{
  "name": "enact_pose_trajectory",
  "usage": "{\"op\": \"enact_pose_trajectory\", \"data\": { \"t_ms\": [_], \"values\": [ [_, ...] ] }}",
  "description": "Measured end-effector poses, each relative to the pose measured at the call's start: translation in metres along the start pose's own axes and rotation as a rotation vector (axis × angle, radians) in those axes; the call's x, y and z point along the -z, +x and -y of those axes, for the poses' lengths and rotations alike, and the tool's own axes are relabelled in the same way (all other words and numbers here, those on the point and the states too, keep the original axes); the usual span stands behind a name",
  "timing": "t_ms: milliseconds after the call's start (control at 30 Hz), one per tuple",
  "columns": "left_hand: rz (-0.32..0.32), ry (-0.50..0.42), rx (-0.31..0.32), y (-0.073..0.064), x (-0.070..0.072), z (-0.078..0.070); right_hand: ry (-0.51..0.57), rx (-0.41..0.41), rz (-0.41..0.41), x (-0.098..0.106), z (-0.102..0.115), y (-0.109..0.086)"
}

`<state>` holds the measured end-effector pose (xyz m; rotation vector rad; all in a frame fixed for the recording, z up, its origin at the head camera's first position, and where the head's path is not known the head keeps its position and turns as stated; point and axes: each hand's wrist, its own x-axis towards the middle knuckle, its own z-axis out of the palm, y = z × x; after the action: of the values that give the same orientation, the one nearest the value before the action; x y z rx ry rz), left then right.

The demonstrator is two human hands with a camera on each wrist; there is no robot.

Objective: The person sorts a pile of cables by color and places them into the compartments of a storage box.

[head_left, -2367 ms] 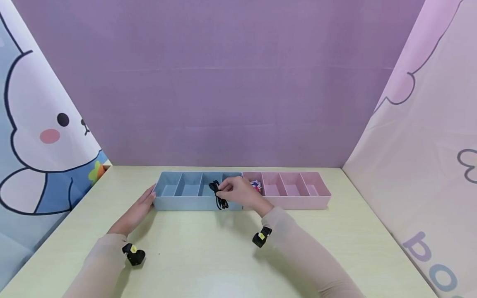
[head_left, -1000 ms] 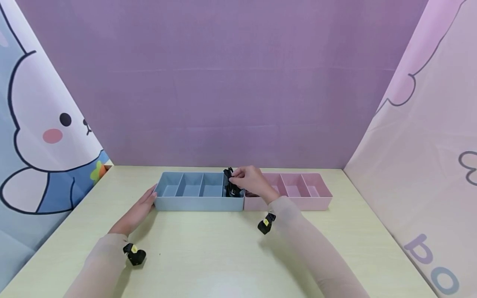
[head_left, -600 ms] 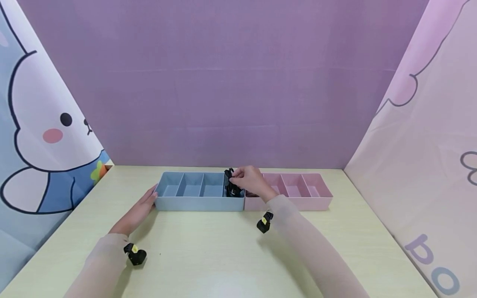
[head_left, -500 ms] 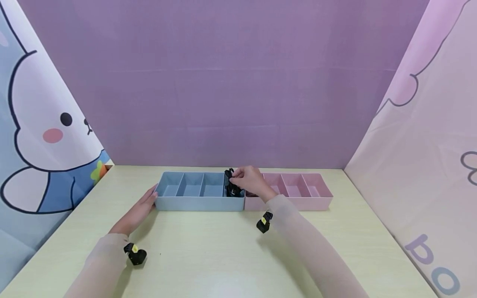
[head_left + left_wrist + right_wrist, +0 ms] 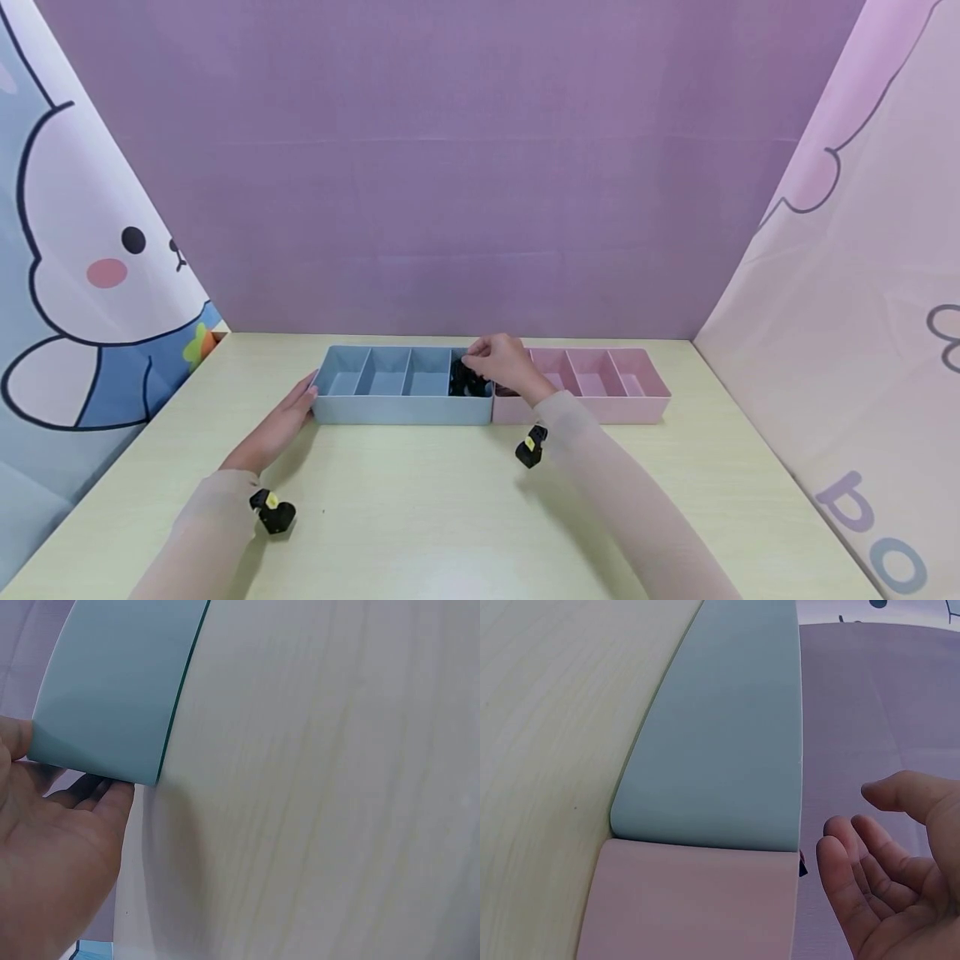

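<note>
A coiled black cable (image 5: pixel 465 382) lies in the rightmost compartment of the blue divided box (image 5: pixel 401 410). Just above it is my right hand (image 5: pixel 504 367), which covers part of that compartment and of the pink box beside it. In the right wrist view, the thumb and fingers (image 5: pixel 847 881) are spread apart with nothing between them. My left hand (image 5: pixel 281 421) rests against the left end of the blue box. The left wrist view has its fingers touching the box's end wall (image 5: pixel 105 712).
The pink divided box (image 5: pixel 581 408) stands end to end with the blue one. Something dark shows in its leftmost compartment, mostly behind the right hand. Both boxes sit at the back of a pale wooden table (image 5: pixel 420 517), before a purple backdrop (image 5: pixel 465 167).
My right hand carried the black cable right, to the blue box's rightmost compartment, and let go of it there. The cable has dropped lower. The left hand has stayed at the box's end.
</note>
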<state>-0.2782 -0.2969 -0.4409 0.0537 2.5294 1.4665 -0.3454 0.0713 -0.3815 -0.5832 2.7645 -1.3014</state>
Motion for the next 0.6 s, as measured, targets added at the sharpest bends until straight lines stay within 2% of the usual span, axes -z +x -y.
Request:
{"op": "enact_pose_trajectory", "data": {
  "t_ms": [600],
  "values": [
    [0.003,0.0,-0.018,-0.002,0.0,-0.003,-0.012,0.015,0.028,0.007,0.008,-0.013]
  ]
}}
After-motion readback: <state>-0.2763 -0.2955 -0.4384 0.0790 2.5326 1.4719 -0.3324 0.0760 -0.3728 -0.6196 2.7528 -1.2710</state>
